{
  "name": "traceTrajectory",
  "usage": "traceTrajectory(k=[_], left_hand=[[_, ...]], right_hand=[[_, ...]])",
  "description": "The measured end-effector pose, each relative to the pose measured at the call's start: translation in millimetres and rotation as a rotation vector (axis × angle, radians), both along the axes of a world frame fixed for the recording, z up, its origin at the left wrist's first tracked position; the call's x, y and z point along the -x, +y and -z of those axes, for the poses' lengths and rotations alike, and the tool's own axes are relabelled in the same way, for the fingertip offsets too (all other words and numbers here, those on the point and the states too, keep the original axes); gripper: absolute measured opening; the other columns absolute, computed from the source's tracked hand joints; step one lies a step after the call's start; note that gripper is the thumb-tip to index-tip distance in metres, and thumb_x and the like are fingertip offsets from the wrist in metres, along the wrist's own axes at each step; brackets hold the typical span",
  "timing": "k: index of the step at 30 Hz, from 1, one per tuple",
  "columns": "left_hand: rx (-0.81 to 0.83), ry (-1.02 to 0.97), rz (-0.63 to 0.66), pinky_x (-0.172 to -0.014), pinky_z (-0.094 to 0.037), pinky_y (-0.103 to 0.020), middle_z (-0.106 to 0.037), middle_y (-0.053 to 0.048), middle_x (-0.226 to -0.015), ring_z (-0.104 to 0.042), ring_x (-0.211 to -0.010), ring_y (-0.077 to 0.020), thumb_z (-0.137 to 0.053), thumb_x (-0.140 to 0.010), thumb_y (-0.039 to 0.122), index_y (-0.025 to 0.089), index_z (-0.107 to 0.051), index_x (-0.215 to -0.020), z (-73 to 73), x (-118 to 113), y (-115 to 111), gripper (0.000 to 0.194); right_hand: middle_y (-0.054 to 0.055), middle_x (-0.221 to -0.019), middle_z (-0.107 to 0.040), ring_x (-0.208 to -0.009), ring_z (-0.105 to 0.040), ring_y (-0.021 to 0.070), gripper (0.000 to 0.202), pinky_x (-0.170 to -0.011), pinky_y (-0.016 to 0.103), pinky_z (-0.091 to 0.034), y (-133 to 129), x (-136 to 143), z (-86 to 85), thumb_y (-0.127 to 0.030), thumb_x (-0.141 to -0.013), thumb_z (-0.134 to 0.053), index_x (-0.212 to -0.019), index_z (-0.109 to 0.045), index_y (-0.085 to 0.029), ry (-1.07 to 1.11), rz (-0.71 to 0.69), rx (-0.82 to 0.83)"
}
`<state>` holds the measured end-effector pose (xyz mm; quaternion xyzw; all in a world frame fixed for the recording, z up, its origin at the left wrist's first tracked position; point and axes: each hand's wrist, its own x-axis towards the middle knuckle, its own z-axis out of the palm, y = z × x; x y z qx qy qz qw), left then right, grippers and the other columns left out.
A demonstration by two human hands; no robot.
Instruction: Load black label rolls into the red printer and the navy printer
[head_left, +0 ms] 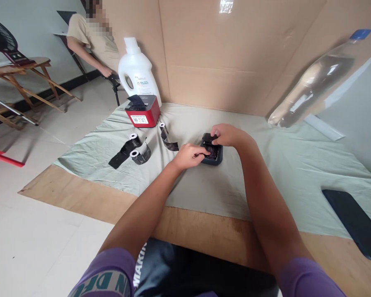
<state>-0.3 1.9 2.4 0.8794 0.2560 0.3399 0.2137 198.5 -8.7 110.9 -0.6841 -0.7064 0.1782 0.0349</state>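
"What have you got there?"

"A small dark device [214, 161] with rounded corners. It has a black raised part at the back and a dark panel in front, marked with pale specks too small to read."

"And where is it?"

"On the cloth [204, 187], right before me. My right hand [230, 135] is closed on the raised part, thumb and fingers. My left hand [187, 156] lays a fingertip on the panel, the rest curled; I can't tell if they grip anything."

"What's it all on?"

"A table [105, 207], its bare wood showing along the near edge. The pale green cloth is creased. Black rolls [144, 156] lie to my left, a red box [153, 113] and white jug [140, 68] behind them, a phone [354, 222] far right."

"And the room?"

"Cardboard [216, 49] behind the table, pale floor [34, 243], a fan [1, 39] on a wooden stool [38, 62], and a seated person [80, 35]."
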Motion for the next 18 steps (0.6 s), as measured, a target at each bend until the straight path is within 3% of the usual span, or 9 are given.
traceTrajectory(k=[4, 7, 12, 18], left_hand=[[-0.007, -0.041, 0.006, -0.058, -0.042, -0.023, -0.077, 0.0, -0.079, -0.057, -0.055, -0.0105, -0.052, -0.081, 0.013, 0.023, -0.082, -0.094, 2.6, -1, 0, 0.033], [0.001, -0.07, 0.016, -0.059, -0.043, -0.023, -0.077, -0.001, -0.078, -0.058, -0.056, -0.0109, -0.053, -0.081, 0.014, 0.022, -0.082, -0.093, 4.3, -2, 1, 0.033], [0.042, -0.104, 0.026, -0.059, -0.043, -0.024, -0.076, -0.001, -0.075, -0.058, -0.056, -0.0117, -0.052, -0.081, 0.015, 0.022, -0.082, -0.091, 8.0, -4, 3, 0.032], [0.082, -0.09, 0.032, -0.06, -0.045, -0.026, -0.076, -0.002, -0.075, -0.059, -0.058, -0.0138, -0.052, -0.081, 0.016, 0.022, -0.082, -0.091, 9.6, -6, 4, 0.032]], right_hand=[[0.007, -0.123, -0.064, -0.118, -0.053, 0.0278, 0.035, -0.086, 0.034, -0.048, -2, 4, -0.1, -0.021, -0.081, -0.064, -0.116, -0.066, -0.025, -0.016, -0.042, 0.038], [0.009, -0.133, -0.06, -0.129, -0.047, 0.0316, 0.046, -0.094, 0.04, -0.048, 0, 3, 1.4, -0.028, -0.084, -0.065, -0.13, -0.061, -0.027, -0.046, 0.046, 0.012], [0.006, -0.144, -0.058, -0.121, -0.058, 0.0275, 0.051, -0.097, 0.037, -0.048, 7, -7, 6.6, -0.035, -0.089, -0.065, -0.139, -0.057, -0.031, 0.067, 0.125, 0.184], [0.006, -0.141, -0.06, -0.114, -0.063, 0.0274, 0.049, -0.091, 0.035, -0.051, 11, -13, 15.4, -0.038, -0.088, -0.069, -0.136, -0.059, -0.034, 0.131, 0.213, 0.219]])
